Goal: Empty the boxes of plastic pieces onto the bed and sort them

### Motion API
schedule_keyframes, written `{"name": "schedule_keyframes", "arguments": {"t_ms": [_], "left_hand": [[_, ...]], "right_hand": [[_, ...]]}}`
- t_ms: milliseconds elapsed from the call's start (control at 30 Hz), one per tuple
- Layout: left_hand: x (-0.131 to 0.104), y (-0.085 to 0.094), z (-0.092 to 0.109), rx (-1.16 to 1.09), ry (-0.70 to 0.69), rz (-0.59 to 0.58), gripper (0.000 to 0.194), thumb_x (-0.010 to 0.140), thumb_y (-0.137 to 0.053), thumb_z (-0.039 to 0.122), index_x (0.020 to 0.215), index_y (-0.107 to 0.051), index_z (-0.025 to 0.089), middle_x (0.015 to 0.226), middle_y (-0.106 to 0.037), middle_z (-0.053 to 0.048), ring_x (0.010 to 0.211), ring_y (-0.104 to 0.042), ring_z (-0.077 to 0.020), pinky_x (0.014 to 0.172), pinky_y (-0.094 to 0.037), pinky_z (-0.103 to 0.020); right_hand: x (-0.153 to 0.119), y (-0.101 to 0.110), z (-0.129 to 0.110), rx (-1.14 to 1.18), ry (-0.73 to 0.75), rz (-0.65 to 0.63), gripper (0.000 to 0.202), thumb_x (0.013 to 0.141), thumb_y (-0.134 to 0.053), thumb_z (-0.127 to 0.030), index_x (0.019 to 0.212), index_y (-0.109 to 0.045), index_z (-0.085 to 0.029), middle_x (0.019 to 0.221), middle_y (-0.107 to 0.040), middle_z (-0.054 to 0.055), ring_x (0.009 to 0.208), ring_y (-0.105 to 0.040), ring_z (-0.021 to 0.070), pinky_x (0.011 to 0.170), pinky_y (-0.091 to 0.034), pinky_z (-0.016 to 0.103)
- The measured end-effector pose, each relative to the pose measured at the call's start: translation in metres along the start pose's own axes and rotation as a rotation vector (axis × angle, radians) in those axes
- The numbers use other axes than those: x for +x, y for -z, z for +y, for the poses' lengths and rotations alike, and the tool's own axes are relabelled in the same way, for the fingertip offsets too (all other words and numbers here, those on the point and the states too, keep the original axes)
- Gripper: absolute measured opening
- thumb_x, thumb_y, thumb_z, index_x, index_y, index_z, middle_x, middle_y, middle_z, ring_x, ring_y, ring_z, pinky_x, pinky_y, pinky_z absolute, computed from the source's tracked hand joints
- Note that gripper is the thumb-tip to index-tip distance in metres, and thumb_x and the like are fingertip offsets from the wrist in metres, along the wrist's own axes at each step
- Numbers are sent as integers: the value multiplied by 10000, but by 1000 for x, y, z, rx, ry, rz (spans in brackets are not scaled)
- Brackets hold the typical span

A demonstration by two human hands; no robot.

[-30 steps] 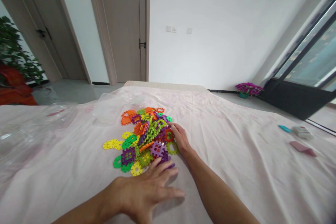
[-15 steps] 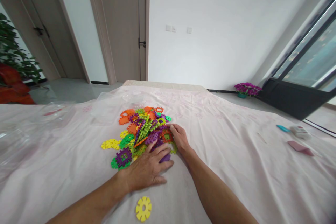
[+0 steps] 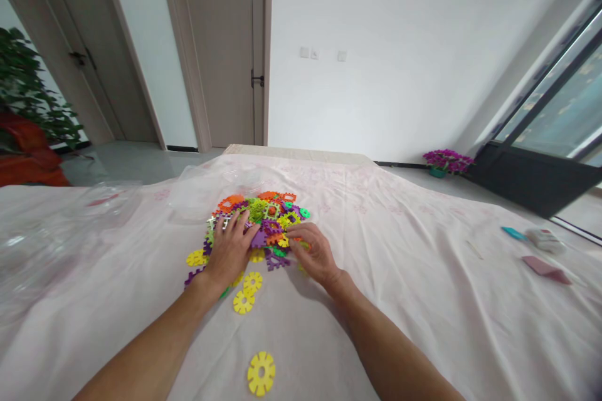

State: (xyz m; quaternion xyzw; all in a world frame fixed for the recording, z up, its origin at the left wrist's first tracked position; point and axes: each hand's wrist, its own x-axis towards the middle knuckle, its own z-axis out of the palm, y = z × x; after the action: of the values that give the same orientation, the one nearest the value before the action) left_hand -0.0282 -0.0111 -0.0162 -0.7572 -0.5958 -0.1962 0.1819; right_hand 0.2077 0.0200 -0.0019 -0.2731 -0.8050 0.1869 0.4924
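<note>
A heap of plastic interlocking pieces (image 3: 258, 239) in purple, orange, green and yellow lies on the cloth in front of me. Some are notched discs, others toothed squares. My left hand (image 3: 226, 249) rests on the heap's left side, palm down with its fingers spread. At the right edge, my right hand (image 3: 317, 255) curves round the pieces, fingers bent and thumb apart from them, touching the heap without a clear grip. Below the heap are two yellow notched discs (image 3: 244, 302), and a single yellow disc (image 3: 261, 373) lies closer to me.
A pale pink cloth (image 3: 399, 301) covers the table. Clear plastic containers (image 3: 108, 203) stand at the left and behind the heap. To the far right lie a blue item (image 3: 513, 234), a white packet (image 3: 544, 240) and a pink piece (image 3: 546, 269).
My left hand has moved up and left onto the heap. My right hand has come slightly lower. Pieces have shifted, and two yellow discs now show below the heap.
</note>
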Motion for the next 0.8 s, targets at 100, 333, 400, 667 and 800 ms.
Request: {"name": "schedule_keyframes", "arguments": {"t_ms": [100, 333, 400, 667, 800], "left_hand": [[1, -5, -19, 34, 91, -23, 528, 786, -646, 131, 1301, -650, 247, 1511, -481, -150, 1372, -436, -364, 1134, -291, -585], [2, -14, -47, 83, 251, 15, 326, 924, -503, 252, 1174, -712, 235, 1406, -577, -144, 1309, -489, -341, 1095, -323, -570], [2, -15, -49, 80, 260, 33, 326, 945, -480, 284, 1168, -712, 233, 1390, -587, -144, 1294, -497, -341, 1088, -325, -570], [1, -16, -48, 112, 214, 50, 322, 935, -491, 271, 1164, -712, 223, 1371, -602, -138, 1290, -487, -357, 1074, -319, -587], [1, -17, -48, 129, 205, 48, 318, 941, -484, 275, 1156, -716, 240, 1378, -600, -126, 1290, -487, -347, 1083, -306, -588]], "right_hand": [[3, -3, -24, 77, 39, -210, 160, 934, -614, -327, 987, -727, -228, 959, -757, 61, 914, -692, 194, 864, -533, 338], [-8, -27, -63, 154, 185, -759, 637, 795, -747, -553, 1323, -612, -223, 1318, -663, 87, 1226, -607, 229, 1089, -421, 346], [-14, -32, -72, 110, 191, -948, 833, 692, -820, -586, 1411, -543, -270, 1439, -580, 69, 1356, -506, 256, 1169, -331, 351], [-21, -36, -64, 99, 293, -1027, 744, 741, -819, -504, 1400, -561, -272, 1506, -517, 55, 1452, -387, 267, 1208, -271, 349], [-15, -35, -40, 21, 204, -846, 419, 878, -729, -309, 1279, -641, -223, 1346, -648, 71, 1302, -549, 210, 1129, -387, 315]]}}
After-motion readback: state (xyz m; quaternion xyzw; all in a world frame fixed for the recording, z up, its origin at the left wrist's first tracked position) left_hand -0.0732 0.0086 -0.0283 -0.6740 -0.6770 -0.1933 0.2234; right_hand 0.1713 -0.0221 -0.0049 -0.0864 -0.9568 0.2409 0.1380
